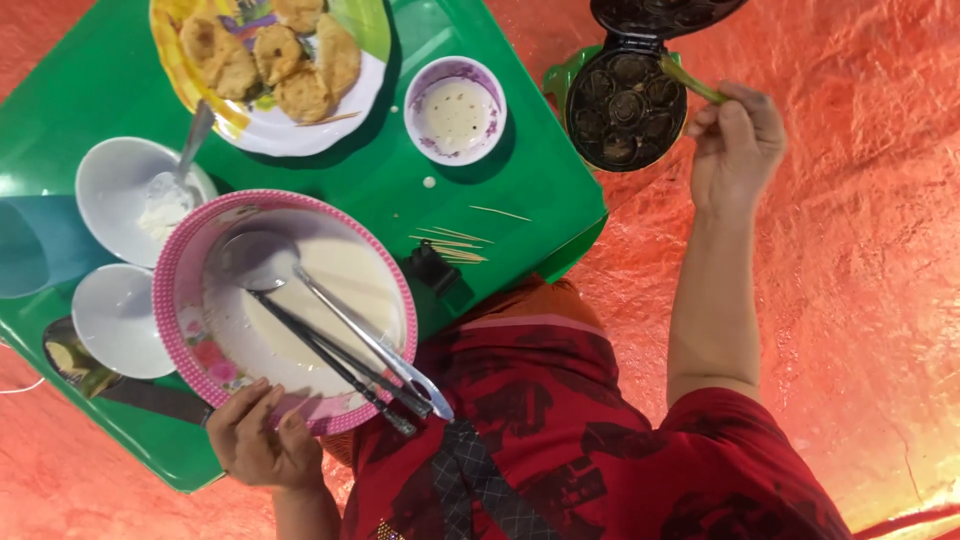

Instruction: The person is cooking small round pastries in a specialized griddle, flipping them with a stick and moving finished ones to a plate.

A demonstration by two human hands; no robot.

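Only one view here, the head cam, and it looks almost straight down from above my own chest, so my red patterned shirt (600,450) fills the bottom middle of the frame. It sits fairly close, about arm's reach from everything. The glossy green plastic tray table (380,180) takes up the upper left and runs off the top and left edges at a slant, so the view is a bit rotated. The crinkly orange-red floor covering (860,260) fills the whole right side. The black round mould pan with its hinged lid (625,105) gets clipped at the top edge. No second view to overlap with.
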